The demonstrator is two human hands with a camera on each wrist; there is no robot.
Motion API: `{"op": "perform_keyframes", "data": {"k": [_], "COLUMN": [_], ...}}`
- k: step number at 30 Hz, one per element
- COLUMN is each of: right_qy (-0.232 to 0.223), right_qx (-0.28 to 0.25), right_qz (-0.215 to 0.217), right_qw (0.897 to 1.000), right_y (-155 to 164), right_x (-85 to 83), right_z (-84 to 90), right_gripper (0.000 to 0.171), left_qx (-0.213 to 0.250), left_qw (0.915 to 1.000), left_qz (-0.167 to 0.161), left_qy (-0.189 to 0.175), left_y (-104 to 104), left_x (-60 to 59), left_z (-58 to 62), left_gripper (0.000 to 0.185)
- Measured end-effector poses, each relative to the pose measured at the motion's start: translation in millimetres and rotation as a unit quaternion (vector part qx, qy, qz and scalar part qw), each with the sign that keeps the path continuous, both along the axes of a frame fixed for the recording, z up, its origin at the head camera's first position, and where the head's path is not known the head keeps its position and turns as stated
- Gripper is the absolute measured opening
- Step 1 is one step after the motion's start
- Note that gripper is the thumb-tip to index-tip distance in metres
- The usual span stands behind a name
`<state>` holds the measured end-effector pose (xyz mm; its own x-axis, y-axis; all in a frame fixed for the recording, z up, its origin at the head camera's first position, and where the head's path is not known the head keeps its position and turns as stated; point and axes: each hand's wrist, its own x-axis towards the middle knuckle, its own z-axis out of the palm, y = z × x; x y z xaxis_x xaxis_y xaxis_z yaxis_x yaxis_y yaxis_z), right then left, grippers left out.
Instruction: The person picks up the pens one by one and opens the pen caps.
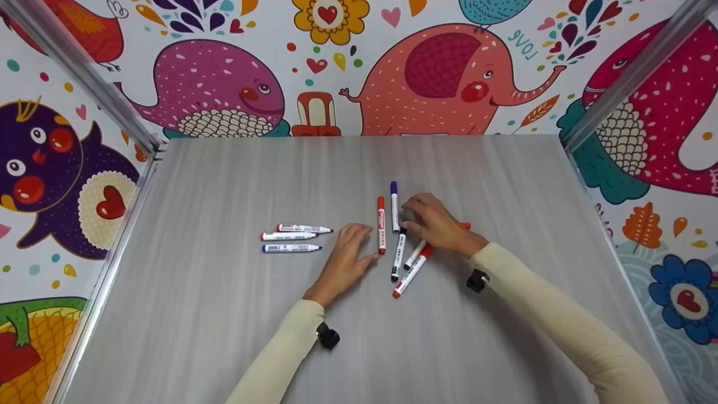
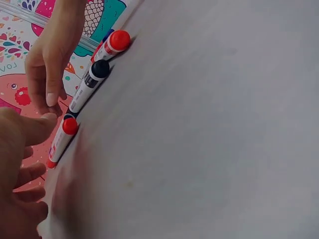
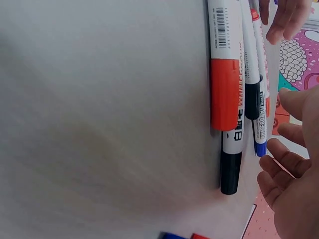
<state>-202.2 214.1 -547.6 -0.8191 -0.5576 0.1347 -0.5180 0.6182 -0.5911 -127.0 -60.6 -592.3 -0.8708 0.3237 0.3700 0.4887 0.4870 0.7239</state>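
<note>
Several whiteboard markers lie loose at the middle of the grey table (image 1: 224, 336). My left hand (image 1: 359, 247) rests flat on the table with relaxed fingers, its thumb next to an upright-lying red marker (image 1: 381, 224). My right hand (image 1: 414, 216) hovers over the cluster with loosely bent fingers, its fingertips beside a blue marker (image 1: 394, 206) and above a black-capped marker (image 1: 399, 253). Neither hand holds anything. In the right wrist view my right hand (image 3: 291, 169) stays spread beside a red-capped marker (image 3: 224, 69) and a black-capped one (image 3: 231, 164). The left wrist view has my left hand (image 2: 22, 149) near the red marker (image 2: 61, 139).
Three markers (image 1: 291, 237) lie side by side in a neat row left of my left hand. Another red marker (image 1: 412, 272) slants toward me, and one more pokes out from under my right wrist (image 1: 465, 225). Cartoon-patterned walls and metal rails (image 1: 129, 185) border the table.
</note>
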Motion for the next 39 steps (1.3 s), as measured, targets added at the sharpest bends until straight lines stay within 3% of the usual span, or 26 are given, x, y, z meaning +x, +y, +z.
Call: {"op": "perform_keyframes", "data": {"k": [9, 16, 23, 31, 39], "right_qy": [0.014, 0.006, 0.036, 0.017, 0.015], "right_qx": [0.001, 0.007, 0.006, 0.031, 0.025], "right_qz": [0.005, 0.001, 0.018, 0.012, 0.007], "right_qw": [1.0, 1.0, 0.999, 0.999, 1.0], "right_y": [-8, -17, -25, -36, -39], "right_x": [-0.7, -4.7, -8.8, -15.9, -29.4], "right_z": [-4.2, -5.3, -10.7, -10.9, -10.8], "right_gripper": [0.041, 0.048, 0.049, 0.052, 0.05], "left_qx": [-0.053, -0.059, -0.073, -0.1, -0.121], "left_qw": [0.9976, 0.9973, 0.9968, 0.9943, 0.9918], "left_qz": [0.003, 0.013, 0.023, 0.036, 0.036], "left_qy": [-0.044, -0.042, -0.019, -0.003, -0.018], "left_y": [6, 8, 13, 21, 32], "left_x": [4.3, 6.0, 6.9, 6.5, 2.5], "left_z": [3.5, -0.3, 0.7, 2.9, 2.2], "left_gripper": [0.061, 0.064, 0.064, 0.066, 0.066]}}
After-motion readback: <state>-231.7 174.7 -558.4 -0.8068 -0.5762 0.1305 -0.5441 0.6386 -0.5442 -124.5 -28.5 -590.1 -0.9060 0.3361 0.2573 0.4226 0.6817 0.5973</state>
